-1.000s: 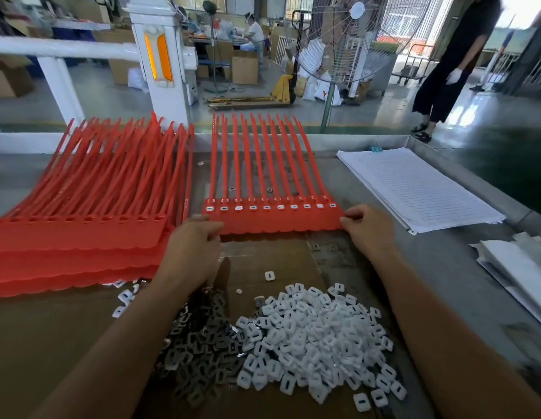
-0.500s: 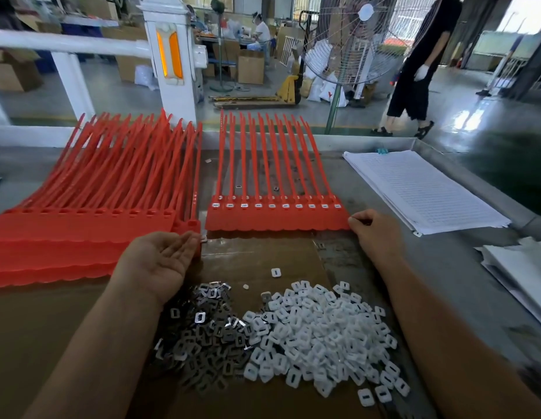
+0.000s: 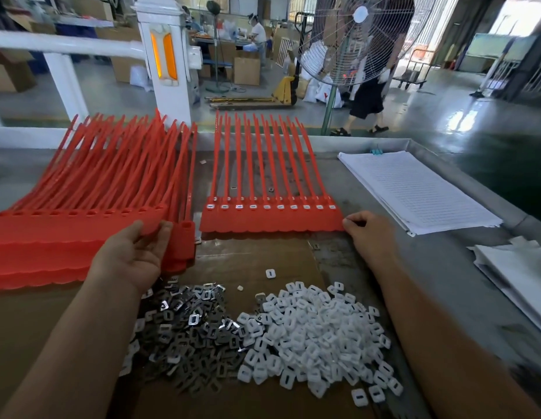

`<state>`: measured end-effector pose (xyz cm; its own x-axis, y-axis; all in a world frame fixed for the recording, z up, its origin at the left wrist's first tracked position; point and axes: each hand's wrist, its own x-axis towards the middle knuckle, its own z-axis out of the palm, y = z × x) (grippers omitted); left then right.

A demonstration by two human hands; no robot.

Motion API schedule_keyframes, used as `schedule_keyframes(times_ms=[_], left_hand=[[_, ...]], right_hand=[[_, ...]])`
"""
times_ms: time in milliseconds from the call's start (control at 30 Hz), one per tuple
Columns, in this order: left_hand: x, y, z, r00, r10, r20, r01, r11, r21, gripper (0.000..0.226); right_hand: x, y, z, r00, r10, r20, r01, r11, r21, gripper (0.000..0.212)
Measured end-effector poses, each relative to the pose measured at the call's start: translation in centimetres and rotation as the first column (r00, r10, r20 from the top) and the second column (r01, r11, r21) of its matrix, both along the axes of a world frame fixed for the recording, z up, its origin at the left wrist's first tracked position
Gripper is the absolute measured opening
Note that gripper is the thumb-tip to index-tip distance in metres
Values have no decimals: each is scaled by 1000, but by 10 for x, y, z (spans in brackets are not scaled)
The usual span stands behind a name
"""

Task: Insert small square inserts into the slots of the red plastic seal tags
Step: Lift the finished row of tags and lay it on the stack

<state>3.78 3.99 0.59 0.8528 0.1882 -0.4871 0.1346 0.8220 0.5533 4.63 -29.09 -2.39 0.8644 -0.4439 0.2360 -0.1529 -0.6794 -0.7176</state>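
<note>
The left hand (image 3: pixel 133 255) has swung off the filled strip of red seal tags (image 3: pixel 272 220) at centre and now pinches the near-right corner of the left stack (image 3: pixel 66 228) — a fresh strip seems next — while the right hand (image 3: pixel 369 234) stays curled at the filled strip's right corner, its grip impossible to tell.

Cropped, hidden or unreadable
Left edge crops the stack of red plastic seal tag strips (image 3: pixel 51 234); lower layers buried. Fingertips of the right hand (image 3: pixel 372 237) curl under at the corner of the red ten-tag strip (image 3: pixel 272 222): pinch or touch, can't tell. Print on lined white paper sheets (image 3: pixel 414 189) too small to read. Grey metal desk (image 3: pixel 444 297) blurs lower right.
</note>
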Motion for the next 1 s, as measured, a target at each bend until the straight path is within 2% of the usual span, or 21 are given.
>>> schedule_keyframes(times_ms=[67, 167, 333, 467, 567, 667, 767, 833, 933, 1000], left_hand=[[3, 3, -2, 1000, -27, 8, 27, 1000, 6, 21], [3, 4, -2, 997, -3, 76, 0, 999, 48, 6], [-3, 5, 2, 945, 13, 326, -94, 967, 235, 12], [-8, -3, 1, 902, -62, 427, -103, 930, 353, 22], [-14, -15, -2, 889, -179, 421, -34, 891, 453, 18], [-21, -31, -6, 863, -306, 401, 58, 850, 523, 18], [-31, -49, -5, 837, -384, 389, 147, 844, 516, 10], [-37, -57, -5, 820, -420, 388, 179, 833, 523, 9], [-45, -64, -7, 777, -534, 333, 247, 746, 619, 7], [-47, -65, -8, 777, -554, 300, 277, 729, 626, 16]], right_hand=[[0, 0, 0, 1000, 4, -1, -4, 1000, 1, 17], [1, 0, 0, 1000, -5, -3, 6, 1000, 15, 16], [2, -2, 0, 1000, -26, -4, 26, 998, 52, 13], [0, -1, 5, 997, -28, 76, 22, 996, 83, 4], [-2, 9, 14, 988, 34, 149, -50, 994, 101, 4], [-9, 30, 28, 965, 215, 148, -231, 968, 102, 6], [-25, 62, 38, 892, 446, 70, -452, 877, 165, 7], [-35, 83, 42, 833, 553, 12, -544, 815, 198, 18], [-43, 107, 44, 772, 635, -29, -609, 752, 254, 46], [-44, 115, 40, 800, 600, -21, -567, 768, 298, 42]])
